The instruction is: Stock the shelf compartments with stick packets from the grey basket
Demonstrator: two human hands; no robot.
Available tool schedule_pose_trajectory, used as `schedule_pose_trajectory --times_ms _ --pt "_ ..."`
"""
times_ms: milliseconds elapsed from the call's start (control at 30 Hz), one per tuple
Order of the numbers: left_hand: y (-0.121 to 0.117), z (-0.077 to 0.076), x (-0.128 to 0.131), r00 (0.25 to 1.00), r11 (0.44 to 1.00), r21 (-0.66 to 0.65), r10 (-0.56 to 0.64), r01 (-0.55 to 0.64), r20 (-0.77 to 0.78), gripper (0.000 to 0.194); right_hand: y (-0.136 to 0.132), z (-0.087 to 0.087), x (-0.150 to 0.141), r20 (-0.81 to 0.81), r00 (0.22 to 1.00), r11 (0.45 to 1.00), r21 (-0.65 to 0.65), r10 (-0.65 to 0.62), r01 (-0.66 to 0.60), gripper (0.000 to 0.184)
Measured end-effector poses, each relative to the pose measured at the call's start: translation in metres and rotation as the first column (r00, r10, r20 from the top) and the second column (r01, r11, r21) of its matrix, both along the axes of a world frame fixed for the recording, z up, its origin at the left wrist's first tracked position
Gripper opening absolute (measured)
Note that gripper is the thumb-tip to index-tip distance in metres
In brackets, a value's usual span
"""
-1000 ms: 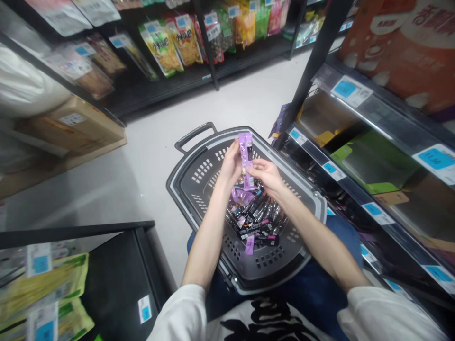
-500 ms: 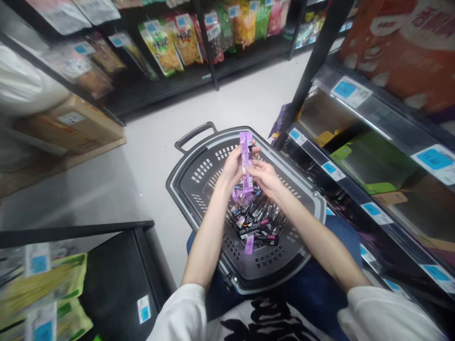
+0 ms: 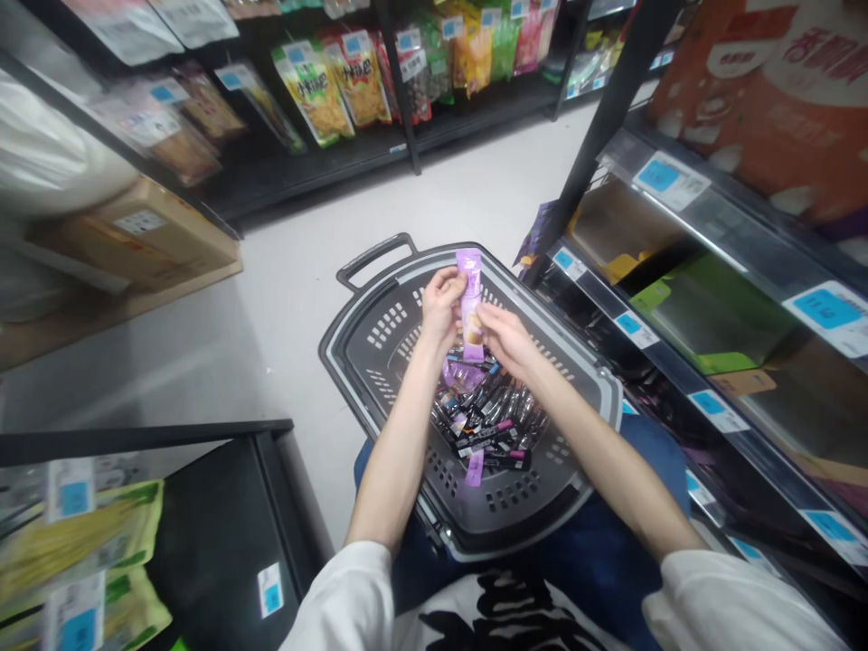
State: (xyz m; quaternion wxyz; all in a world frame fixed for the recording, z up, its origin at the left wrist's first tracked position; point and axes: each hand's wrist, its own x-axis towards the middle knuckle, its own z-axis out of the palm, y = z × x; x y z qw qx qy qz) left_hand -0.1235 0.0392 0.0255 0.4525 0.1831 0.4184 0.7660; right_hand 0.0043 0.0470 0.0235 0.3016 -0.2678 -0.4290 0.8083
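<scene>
A slim purple snack packet (image 3: pixel 473 327) is held upright between my two hands, above the shopping basket. My left hand (image 3: pixel 442 306) pinches its left edge near the top. On the lower right edge, the fingers of my right hand (image 3: pixel 505 336) are closed. The dark grey basket (image 3: pixel 380 362) rests by my lap, with its handle (image 3: pixel 376 258) folded outward at the far end. Inside lie many slim black packets (image 3: pixel 498 434) in a loose heap, with more purple packets (image 3: pixel 462 375) among them.
To the right stands a shelf rack with price tags (image 3: pixel 637 327) and clear-fronted bins (image 3: pixel 705 307). Snack bags (image 3: pixel 312 90) fill the black shelf ahead. A cardboard box (image 3: pixel 139 240) stands on the floor at left, and a low black shelf (image 3: pixel 223 524) is at near left.
The purple packet has been turned, so a side with a food picture now faces me. My left fingers have shifted to its upper left edge, and my right hand still grips the right edge.
</scene>
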Motion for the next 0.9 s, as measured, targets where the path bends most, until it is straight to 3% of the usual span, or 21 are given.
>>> schedule_pose_trajectory --times_ms 367,900 --pt "-0.0003 0.0030 0.0031 0.999 0.999 -0.023 0.044 -0.044 -0.004 0.029 0.0037 -0.0072 -0.0020 0.005 0.999 0.998 -0.047 -0.035 0.035 0.033" --pt "0.0031 -0.0019 -0.0019 0.997 1.000 -0.006 0.018 -0.019 -0.079 0.049 0.0034 -0.0083 -0.0023 -0.007 0.998 0.995 -0.073 -0.067 0.066 0.026"
